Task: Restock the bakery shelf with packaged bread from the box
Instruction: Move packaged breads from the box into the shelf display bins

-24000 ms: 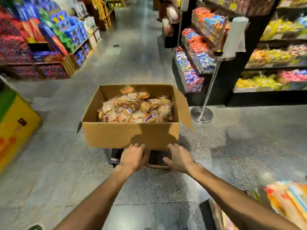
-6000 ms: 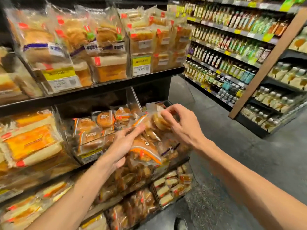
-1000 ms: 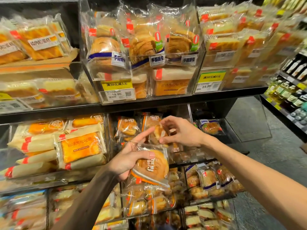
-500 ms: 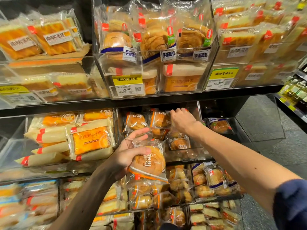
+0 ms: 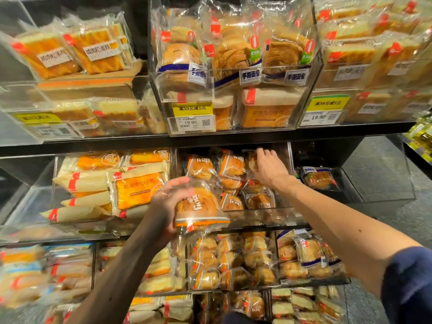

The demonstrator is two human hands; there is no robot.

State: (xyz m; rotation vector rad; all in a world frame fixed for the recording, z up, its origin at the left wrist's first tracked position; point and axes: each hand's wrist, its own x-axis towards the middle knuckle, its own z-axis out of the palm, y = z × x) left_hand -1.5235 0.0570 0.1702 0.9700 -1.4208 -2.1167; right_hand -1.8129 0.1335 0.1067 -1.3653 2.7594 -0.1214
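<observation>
Two hands show in the head view. Our left hand (image 5: 168, 206) grips one packaged round bread (image 5: 198, 206), fingers curled round its left edge, just in front of the middle bin (image 5: 268, 218). Our right hand (image 5: 268, 169) reaches into that bin, fingertips on a back packet (image 5: 251, 160); we cannot tell whether they pinch it.

Containers:
- The middle bin is clear-walled and holds orange-banded round bread packets, at least six visible, stacked two or three high.
- The right bin (image 5: 350, 195) holds one blue-banded packet (image 5: 319, 178).
- The left bin (image 5: 28, 206) holds long wrapped loaves and one orange toast pack (image 5: 138, 190).
- The upper bin (image 5: 163, 94) has three bags of layered bread (image 5: 236, 54) in front, with square toast packs beneath.

Surface and room: a dark shelf board (image 5: 233, 139) separates the tiers, and grey speckled floor (image 5: 385, 171) lies to the right.

Counts: two price tags read 19.90 (image 5: 190, 122), and one dark blue sleeve (image 5: 409, 277) is on our right arm.
</observation>
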